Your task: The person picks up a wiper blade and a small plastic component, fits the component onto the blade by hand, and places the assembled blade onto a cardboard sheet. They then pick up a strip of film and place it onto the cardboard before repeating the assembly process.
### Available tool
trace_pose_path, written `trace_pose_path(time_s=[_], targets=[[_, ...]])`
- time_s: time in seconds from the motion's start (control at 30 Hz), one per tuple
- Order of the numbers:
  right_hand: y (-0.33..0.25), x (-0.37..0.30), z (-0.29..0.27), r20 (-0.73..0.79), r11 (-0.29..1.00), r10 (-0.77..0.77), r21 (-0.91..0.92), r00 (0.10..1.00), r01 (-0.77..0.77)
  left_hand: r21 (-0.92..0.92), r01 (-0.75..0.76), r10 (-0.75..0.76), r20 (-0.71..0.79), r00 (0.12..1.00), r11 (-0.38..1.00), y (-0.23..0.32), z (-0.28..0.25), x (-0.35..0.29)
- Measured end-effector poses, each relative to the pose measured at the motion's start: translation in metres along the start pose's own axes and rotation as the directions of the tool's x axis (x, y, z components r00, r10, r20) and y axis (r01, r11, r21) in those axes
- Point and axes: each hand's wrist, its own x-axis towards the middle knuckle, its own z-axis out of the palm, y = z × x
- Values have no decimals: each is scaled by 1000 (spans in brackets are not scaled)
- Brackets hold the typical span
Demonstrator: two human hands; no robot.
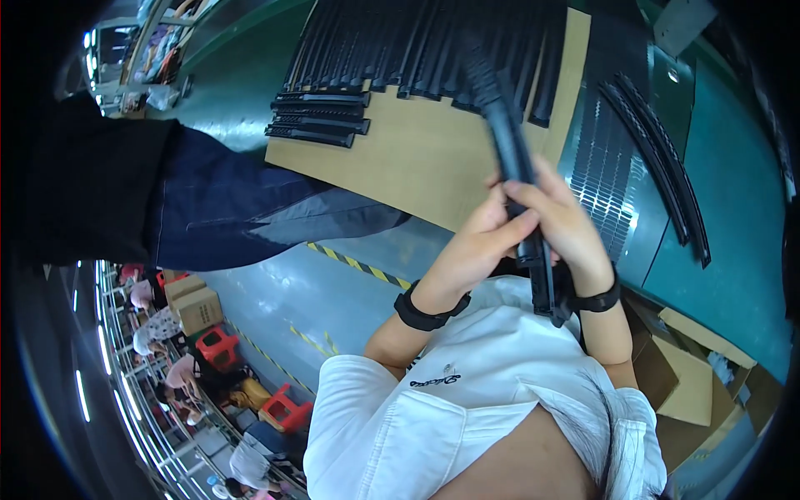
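Note:
Between my two hands is a long black plastic strip (505,137), tilted, with one end near my chest and the other pointing away over the cardboard sheet (417,162). Its far end is blurred. My left hand (483,229) closes around its middle from the left, the thumb lying along it. From the right, my right hand (567,221) grips the same stretch, thumb across the top. Many similar black strips (417,46) lie side by side on the far part of the cardboard, and several shorter-looking ones (317,117) are stacked crosswise at its left.
Two dark curved strips (662,167) rest on the green table (700,292) at right, beside a shiny perforated metal area (612,167). An open cardboard box (687,379) stands by my right elbow. A person in dark trousers (242,204) is close on the left. Red stools (218,348) are farther off.

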Motion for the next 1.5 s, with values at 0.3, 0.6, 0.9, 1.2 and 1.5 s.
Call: trace_pose_path(time_s=[0.3,0.6,0.9,1.2,1.5], targets=[[28,10,19,125,950,-146,-257,981,174,31,-198,189,-466,864,980,-1,-58,-25],[14,4,-33,-23,921,-222,-335,975,201,314,174,-7,-469,883,933,1,-82,6],[11,-5,-48,105,328,-374,-914,921,237,861,111,579,233,781,-496,18,-62,28],[35,11,-48,-43,384,-221,-922,974,46,933,-111,441,264,858,-342,-4,-65,39],[35,18,-75,-107,428,-301,-903,948,34,865,-91,279,257,925,-494,-23,-42,18]])
